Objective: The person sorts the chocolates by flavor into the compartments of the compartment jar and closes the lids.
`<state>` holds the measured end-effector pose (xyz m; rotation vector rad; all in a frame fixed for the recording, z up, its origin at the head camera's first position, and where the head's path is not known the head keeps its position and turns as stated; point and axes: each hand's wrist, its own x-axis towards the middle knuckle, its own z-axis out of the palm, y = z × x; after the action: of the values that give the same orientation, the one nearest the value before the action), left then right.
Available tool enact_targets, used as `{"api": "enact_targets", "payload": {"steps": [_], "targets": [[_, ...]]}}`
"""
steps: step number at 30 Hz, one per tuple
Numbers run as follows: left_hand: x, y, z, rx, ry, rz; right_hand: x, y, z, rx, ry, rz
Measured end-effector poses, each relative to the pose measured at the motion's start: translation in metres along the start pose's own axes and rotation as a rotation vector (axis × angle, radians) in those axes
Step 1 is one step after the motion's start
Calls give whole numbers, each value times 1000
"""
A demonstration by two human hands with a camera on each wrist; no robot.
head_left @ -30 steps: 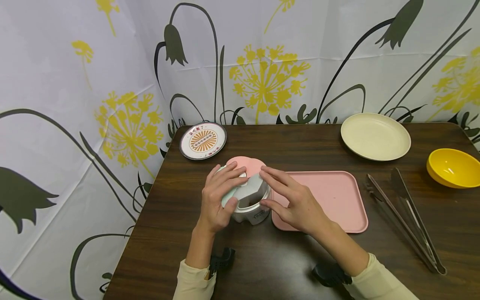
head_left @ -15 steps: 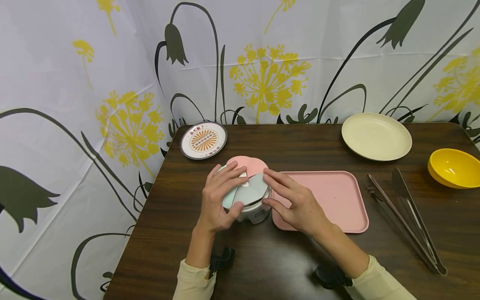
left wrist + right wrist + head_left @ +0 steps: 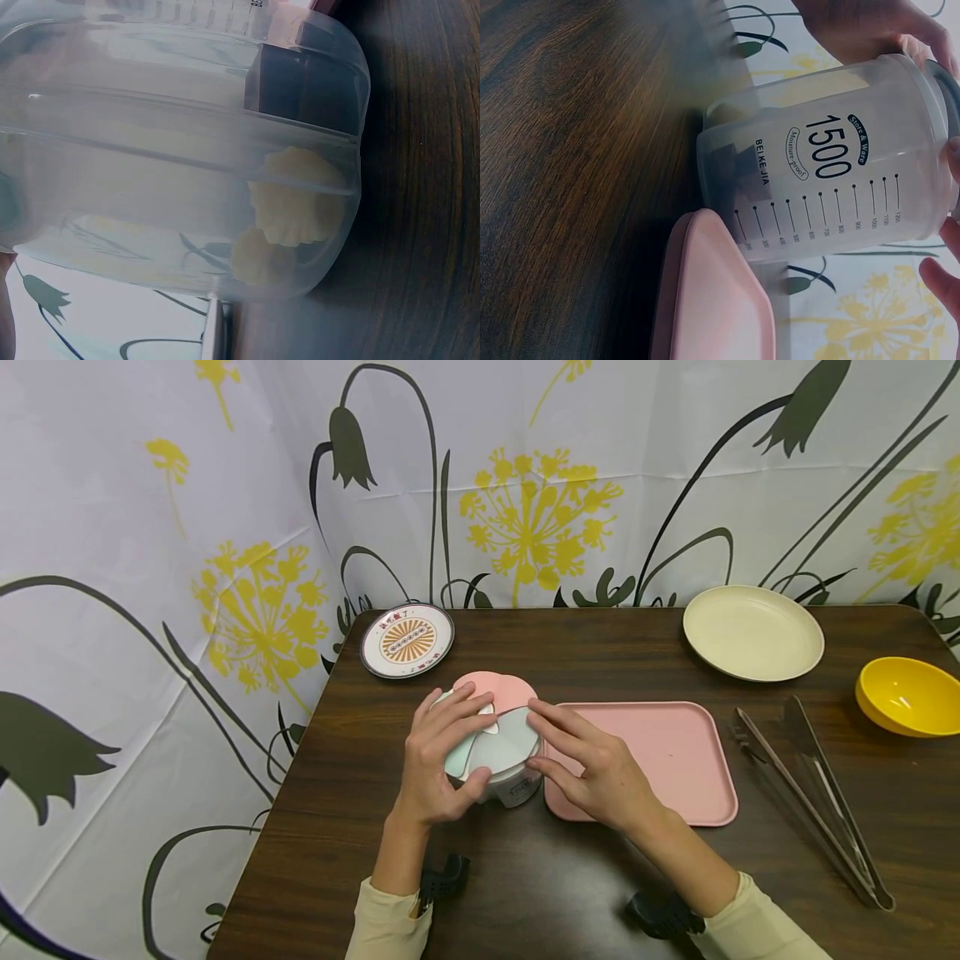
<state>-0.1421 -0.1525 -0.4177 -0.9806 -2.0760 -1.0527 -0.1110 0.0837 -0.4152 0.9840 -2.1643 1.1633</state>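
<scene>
A clear storage jar (image 3: 517, 788) stands on the table, its lid made of pink (image 3: 487, 683), mint and pale grey-blue flaps. My left hand (image 3: 438, 756) holds the jar at its top left, fingers across the lid and thumb at the front edge. At the right rim, fingertips of my right hand (image 3: 592, 758) touch the grey-blue flap (image 3: 510, 739), which lies flat; the thumb is lower at the rim. Through the jar wall in the left wrist view show two pale scalloped pieces (image 3: 296, 196) and a dark block (image 3: 307, 86). "1500" and measuring marks are printed on the jar (image 3: 825, 150).
A pink tray (image 3: 660, 760) lies right beside the jar. Metal tongs (image 3: 817, 810) lie farther right, near a yellow bowl (image 3: 903, 697). A cream plate (image 3: 752, 633) and a patterned plate (image 3: 407, 641) stand along the back edge, before a flowered cloth (image 3: 525, 410).
The grey-blue flap, raised over an open compartment one second ago, has come down and now lies level with the rest of the lid. Both hands have stayed almost in place.
</scene>
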Motion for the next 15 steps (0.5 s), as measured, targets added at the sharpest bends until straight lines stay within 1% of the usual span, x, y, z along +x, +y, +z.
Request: {"api": "enact_targets", "payload": {"steps": [15], "targets": [[0, 0, 0, 11, 2, 11, 0, 1, -1, -21, 4, -8]]}}
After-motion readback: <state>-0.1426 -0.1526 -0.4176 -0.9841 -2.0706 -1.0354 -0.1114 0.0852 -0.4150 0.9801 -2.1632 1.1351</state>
